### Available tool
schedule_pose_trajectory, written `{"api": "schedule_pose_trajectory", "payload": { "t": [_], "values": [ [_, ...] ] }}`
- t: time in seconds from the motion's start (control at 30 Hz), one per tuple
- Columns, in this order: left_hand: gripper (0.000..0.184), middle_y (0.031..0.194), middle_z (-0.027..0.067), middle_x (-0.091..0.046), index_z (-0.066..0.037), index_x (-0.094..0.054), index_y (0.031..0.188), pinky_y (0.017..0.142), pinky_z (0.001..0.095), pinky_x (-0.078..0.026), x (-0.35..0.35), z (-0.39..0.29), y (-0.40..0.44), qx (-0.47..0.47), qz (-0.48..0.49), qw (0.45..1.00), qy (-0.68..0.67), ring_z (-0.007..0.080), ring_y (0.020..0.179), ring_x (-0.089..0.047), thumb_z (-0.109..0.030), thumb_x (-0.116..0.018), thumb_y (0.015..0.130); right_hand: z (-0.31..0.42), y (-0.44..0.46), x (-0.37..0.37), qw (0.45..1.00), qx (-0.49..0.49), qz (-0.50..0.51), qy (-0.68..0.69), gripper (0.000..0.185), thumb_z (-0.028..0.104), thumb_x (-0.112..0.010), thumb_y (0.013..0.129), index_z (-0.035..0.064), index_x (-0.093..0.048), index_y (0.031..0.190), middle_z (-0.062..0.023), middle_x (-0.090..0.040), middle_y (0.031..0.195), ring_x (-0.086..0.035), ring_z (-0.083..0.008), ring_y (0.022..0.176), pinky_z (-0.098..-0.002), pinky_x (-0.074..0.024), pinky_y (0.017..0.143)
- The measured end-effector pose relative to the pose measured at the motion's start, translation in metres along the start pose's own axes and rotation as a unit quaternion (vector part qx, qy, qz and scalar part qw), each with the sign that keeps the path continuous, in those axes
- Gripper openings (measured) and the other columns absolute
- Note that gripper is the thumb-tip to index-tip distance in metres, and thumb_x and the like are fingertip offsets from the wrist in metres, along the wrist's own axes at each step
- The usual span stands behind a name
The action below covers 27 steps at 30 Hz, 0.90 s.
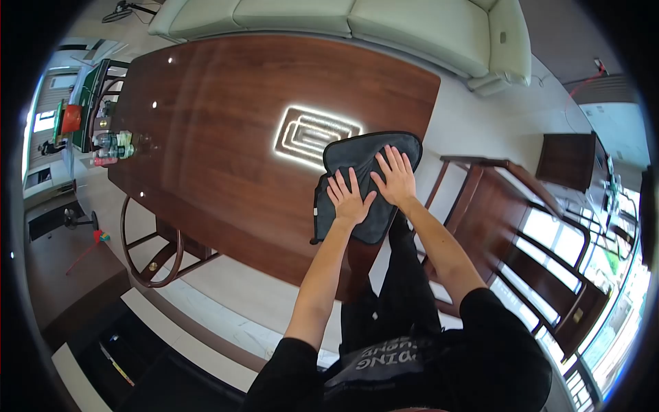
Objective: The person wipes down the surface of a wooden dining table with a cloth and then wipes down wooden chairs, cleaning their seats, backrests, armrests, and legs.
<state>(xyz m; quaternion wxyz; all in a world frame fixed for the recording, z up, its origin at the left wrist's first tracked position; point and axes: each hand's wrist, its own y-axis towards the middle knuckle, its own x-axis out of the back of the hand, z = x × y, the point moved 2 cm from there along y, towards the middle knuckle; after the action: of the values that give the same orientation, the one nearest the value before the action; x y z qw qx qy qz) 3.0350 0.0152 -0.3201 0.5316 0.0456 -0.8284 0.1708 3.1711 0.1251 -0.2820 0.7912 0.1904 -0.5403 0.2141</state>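
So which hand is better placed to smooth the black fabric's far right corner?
Probably the right hand: its spread fingers lie nearest that corner of the black fabric; the left hand rests farther left.

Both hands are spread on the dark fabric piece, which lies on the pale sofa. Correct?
Not quite. The head view shows the dark fabric piece lying on the brown table, not on the pale sofa. The rest holds: left hand and right hand are both spread on it.
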Motion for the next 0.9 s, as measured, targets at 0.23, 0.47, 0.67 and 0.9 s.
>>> {"api": "schedule_pose_trajectory", "payload": {
  "t": [0.23, 0.47, 0.67, 0.9],
  "values": [
    [0.101, 0.16, 0.0326, -0.01, -0.011, -0.013, 0.161, 0.112, 0.0665, -0.017, 0.025, -0.046, 0.104, -0.045, -0.054, 0.996, 0.051, 0.0585, 0.144, -0.011, -0.068, -0.056, 0.089, -0.06, 0.082, 0.011, 0.999, 0.004, -0.045, 0.023, 0.053, 0.041, -0.056, 0.096, 0.0108, -0.054, 0.14, -0.0165, -0.041, 0.154, -0.035, -0.0326, 0.144, -0.0481, -0.0253, 0.119],
    [0.093, 0.161, 0.0258, -0.017, -0.016, -0.021, 0.16, 0.115, 0.0619, -0.017, 0.037, -0.077, 0.15, 0.018, -0.101, 0.993, 0.062, 0.0505, 0.146, -0.017, -0.067, -0.054, 0.09, -0.096, 0.141, 0.022, 0.999, 0.031, -0.022, 0.015, 0.056, 0.046, -0.056, 0.096, 0.0139, -0.052, 0.142, -0.0128, -0.04, 0.155, -0.033, -0.0294, 0.146, -0.0462, -0.023, 0.121],
    [0.076, 0.157, 0.023, -0.031, -0.015, -0.038, 0.153, 0.116, 0.0567, -0.021, 0.044, -0.078, 0.157, -0.005, -0.185, 0.982, 0.035, 0.0447, 0.145, -0.026, -0.052, -0.061, 0.091, -0.094, 0.143, 0.018, 0.998, 0.006, -0.049, 0.029, 0.054, 0.043, -0.056, 0.096, 0.0129, -0.052, 0.141, -0.0161, -0.042, 0.154, -0.035, -0.0333, 0.145, -0.0475, -0.0246, 0.12],
    [0.073, 0.159, 0.0205, -0.029, -0.014, -0.036, 0.155, 0.116, 0.0581, -0.022, 0.034, -0.101, 0.143, -0.103, -0.157, 0.98, 0.069, 0.0459, 0.145, -0.027, -0.047, -0.058, 0.094, -0.094, 0.076, 0.009, 0.983, -0.139, -0.077, 0.097, 0.057, 0.037, -0.052, 0.1, 0.0086, -0.043, 0.148, -0.0206, -0.033, 0.157, -0.031, -0.0396, 0.146, -0.0501, -0.0255, 0.119]
  ]
}}
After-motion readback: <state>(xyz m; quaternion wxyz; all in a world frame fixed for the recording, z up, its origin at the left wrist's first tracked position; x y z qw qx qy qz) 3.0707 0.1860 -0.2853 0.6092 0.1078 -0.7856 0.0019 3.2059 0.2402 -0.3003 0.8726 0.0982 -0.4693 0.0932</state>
